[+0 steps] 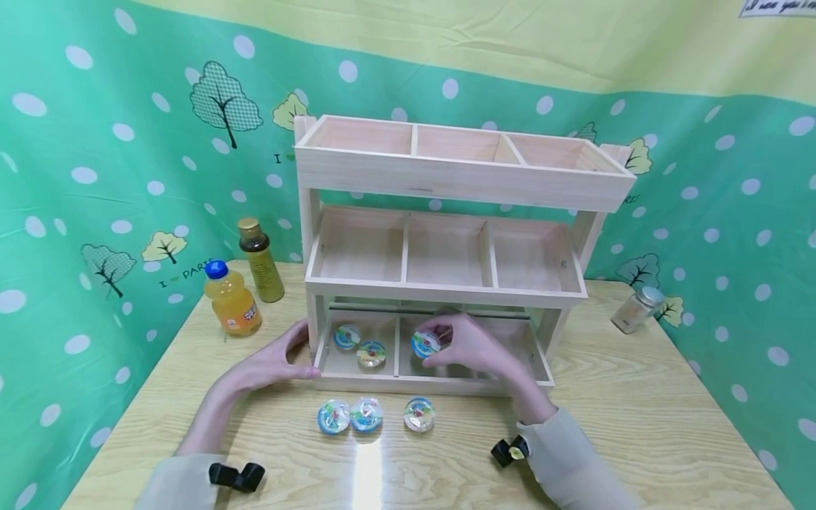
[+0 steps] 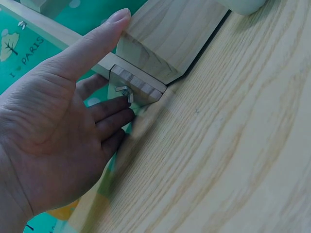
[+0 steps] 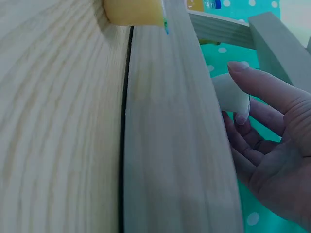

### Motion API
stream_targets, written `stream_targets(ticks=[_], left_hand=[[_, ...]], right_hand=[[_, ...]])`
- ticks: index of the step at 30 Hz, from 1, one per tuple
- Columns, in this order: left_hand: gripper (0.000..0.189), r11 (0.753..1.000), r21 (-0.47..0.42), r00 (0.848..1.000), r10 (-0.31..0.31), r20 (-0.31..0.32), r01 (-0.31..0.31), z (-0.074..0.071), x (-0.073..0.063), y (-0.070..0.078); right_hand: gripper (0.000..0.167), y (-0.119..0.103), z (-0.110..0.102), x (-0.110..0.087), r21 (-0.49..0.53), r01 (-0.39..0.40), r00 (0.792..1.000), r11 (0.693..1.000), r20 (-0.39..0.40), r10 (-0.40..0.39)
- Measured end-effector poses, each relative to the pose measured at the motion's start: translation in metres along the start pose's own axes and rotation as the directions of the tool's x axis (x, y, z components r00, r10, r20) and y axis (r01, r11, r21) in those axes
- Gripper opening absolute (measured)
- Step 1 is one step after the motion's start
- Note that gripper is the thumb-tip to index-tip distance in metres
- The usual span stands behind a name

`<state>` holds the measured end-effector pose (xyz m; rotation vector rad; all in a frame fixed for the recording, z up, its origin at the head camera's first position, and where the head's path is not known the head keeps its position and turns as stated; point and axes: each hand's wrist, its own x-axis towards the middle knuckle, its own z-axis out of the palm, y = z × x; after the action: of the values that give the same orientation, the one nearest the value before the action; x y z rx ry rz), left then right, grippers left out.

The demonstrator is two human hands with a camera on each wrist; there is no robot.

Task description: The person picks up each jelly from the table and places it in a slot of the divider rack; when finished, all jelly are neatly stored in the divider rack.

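My right hand (image 1: 468, 343) pinches a small jelly cup (image 1: 425, 344) between thumb and fingers, over the bottom tray's middle compartment. In the right wrist view, the whitish cup (image 3: 231, 94) shows behind the tray's front board (image 3: 170, 131). At the left end of the wooden rack (image 1: 440, 283), my left hand (image 1: 274, 361) touches the bottom tray's front corner with its thumb. Its other fingers reach along the side, near a wing nut (image 2: 125, 93). Two jelly cups (image 1: 371, 354) lie in the bottom left compartment. Three more jelly cups (image 1: 366, 415) stand on the table in front.
An orange drink bottle (image 1: 233, 301) and a gold-capped dark bottle (image 1: 261, 262) stand left of the rack. A small jar (image 1: 637, 309) with a metallic lid appears tilted at the right. A green dotted cloth (image 1: 127, 177) hangs around the wooden table (image 1: 637, 404).
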<state>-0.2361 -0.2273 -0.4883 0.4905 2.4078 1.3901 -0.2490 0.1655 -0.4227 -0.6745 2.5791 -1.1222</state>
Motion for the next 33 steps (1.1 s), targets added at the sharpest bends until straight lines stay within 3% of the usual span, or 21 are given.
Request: stream_targets(ticks=[10,33], left_hand=[[0.113,1.000,0.002,1.000,0.013,-0.001,-0.013,0.000,-0.002,0.001],[0.112,1.000,0.004,1.000,0.001,-0.002,-0.001,-0.001,-0.002,0.001]], right_hand=[[0.054,0.012,0.013,0.013,-0.041,0.010,0.999,0.999,0.034,-0.009],[0.050,0.015,0.027,0.014,-0.150,0.096,0.994,0.984,0.074,-0.085]])
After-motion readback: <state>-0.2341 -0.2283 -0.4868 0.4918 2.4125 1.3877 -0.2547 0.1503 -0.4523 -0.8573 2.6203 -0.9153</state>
